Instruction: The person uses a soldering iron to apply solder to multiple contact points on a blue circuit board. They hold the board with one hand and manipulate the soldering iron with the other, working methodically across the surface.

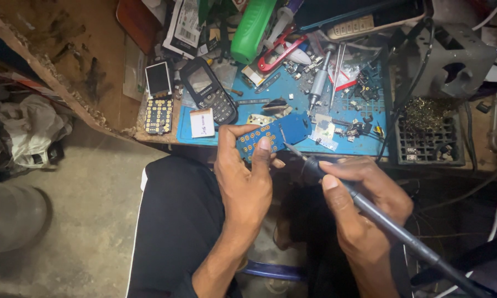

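My left hand (243,176) grips a blue phone circuit board (275,134) with gold keypad contacts, thumb pressed on its face. My right hand (359,198) holds a dark soldering iron (381,218) like a pen. Its thin metal tip (292,149) touches the lower edge of the board. The iron's cable runs off toward the lower right. Both hands hover over my lap, just in front of the workbench edge.
A blue work mat (364,144) carries a black keypad phone (209,91), a small battery (202,122), a screwdriver (318,83) and several loose parts. Another board with a screen (159,99) lies left. A green bottle (252,27), red-handled tool (279,52) and grey metal stand (455,60) sit behind.
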